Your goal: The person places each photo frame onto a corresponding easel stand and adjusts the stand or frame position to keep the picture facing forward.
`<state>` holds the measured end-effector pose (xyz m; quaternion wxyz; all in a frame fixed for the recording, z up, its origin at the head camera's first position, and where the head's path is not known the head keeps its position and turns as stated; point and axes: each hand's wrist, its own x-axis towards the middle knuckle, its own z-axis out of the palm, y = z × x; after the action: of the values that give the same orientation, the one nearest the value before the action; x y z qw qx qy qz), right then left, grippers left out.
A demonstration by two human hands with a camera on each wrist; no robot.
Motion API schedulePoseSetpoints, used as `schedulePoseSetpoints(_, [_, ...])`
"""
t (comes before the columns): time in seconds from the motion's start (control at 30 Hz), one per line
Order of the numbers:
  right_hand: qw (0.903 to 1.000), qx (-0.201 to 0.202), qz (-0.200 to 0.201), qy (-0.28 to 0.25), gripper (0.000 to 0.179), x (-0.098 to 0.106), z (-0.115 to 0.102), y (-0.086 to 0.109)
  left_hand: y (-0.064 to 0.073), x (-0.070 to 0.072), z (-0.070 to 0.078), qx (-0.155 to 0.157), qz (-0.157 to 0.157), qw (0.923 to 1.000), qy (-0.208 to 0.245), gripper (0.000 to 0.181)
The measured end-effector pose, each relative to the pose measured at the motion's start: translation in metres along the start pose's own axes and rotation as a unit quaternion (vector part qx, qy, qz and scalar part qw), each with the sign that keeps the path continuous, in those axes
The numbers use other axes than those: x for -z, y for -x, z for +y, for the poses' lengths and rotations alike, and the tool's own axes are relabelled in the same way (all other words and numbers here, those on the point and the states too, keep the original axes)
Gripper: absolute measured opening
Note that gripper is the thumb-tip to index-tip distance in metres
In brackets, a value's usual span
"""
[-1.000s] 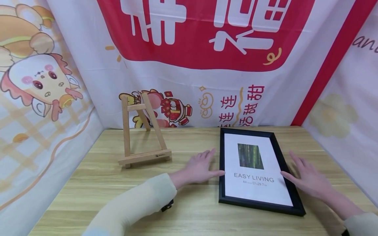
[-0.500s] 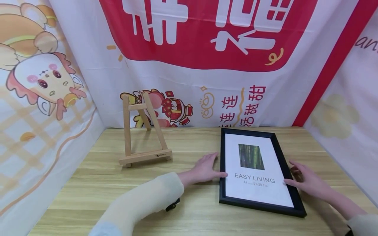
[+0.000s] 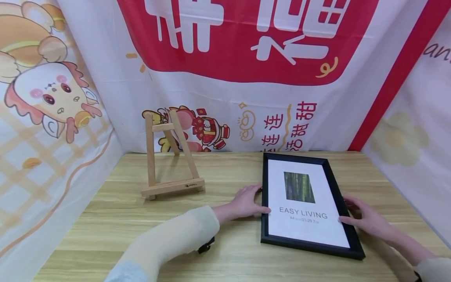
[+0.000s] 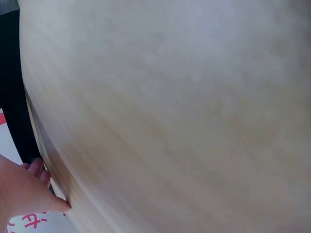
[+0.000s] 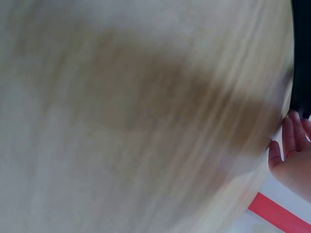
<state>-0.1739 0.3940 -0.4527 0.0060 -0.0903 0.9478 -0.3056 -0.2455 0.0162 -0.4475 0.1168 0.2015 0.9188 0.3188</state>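
A black picture frame (image 3: pixel 311 247) lies face up on the wooden table, with a white insert reading "EASY LIVING" and a small green forest picture. At its left edge my left hand (image 3: pixel 244 203) grips the border, thumb over the top and fingers down the outer side. My right hand (image 3: pixel 366 219) holds the opposite border the same way, its fingertips partly hidden beside the edge. In the left wrist view the fingers (image 4: pixel 36 167) meet the black border; the right wrist view has the fingers (image 5: pixel 289 136) against it too.
A small wooden easel (image 3: pixel 172 187) stands on the left of the table (image 3: pixel 225 250), its front ledge facing me. Printed cloth (image 3: pixel 225 94) hangs behind the table and along both sides.
Both hands have come in from beside the picture frame, and their fingers have curled against its left and right borders. The frame and the easel have stayed in place.
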Motion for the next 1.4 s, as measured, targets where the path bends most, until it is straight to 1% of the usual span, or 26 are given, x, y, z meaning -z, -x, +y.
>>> schedulePoseSetpoints(0.17, [0.9996,-0.018,-0.011,-0.021,0.077,-0.002,0.0,-0.002,0.0,-0.002,0.001,0.011,0.004,0.9999,0.011,0.096])
schedulePoseSetpoints(0.4, [0.9982,-0.041,-0.002,-0.045,0.07,-0.002,-0.003,-0.002,0.0,-0.007,0.007,0.031,0.021,0.9984,0.043,0.09])
schedulePoseSetpoints(0.63, [0.9942,-0.076,-0.001,-0.076,0.071,-0.003,-0.007,-0.001,0.001,-0.008,0.012,0.037,0.033,0.9962,0.071,0.089])
schedulePoseSetpoints(0.77, [0.991,-0.091,-0.003,-0.098,0.071,-0.003,-0.011,-0.001,0.003,-0.008,0.013,0.042,0.035,0.9933,0.102,0.089])
schedulePoseSetpoints(0.9, [0.9867,-0.1,-0.005,-0.128,0.069,-0.002,-0.016,0.0,0.003,-0.007,0.016,0.061,0.033,0.9862,0.15,0.088])
schedulePoseSetpoints(1.07, [0.9812,-0.089,0.006,-0.172,0.065,-0.001,-0.022,0.002,0.004,-0.005,0.019,0.074,0.039,0.9741,0.21,0.089])
schedulePoseSetpoints(1.2, [0.9774,-0.076,0.019,-0.197,0.064,-0.002,-0.026,0.003,0.006,-0.003,0.016,0.066,0.039,0.9618,0.263,0.09])
schedulePoseSetpoints(1.3, [0.9771,-0.08,0.019,-0.196,0.066,-0.002,-0.031,0.002,0.009,-0.001,0.012,0.058,0.037,0.9538,0.292,0.091])
schedulePoseSetpoints(1.4, [0.9784,-0.087,0.018,-0.187,0.068,-0.001,-0.035,0.0,0.013,0.004,0.009,0.058,0.038,0.9506,0.303,0.092])
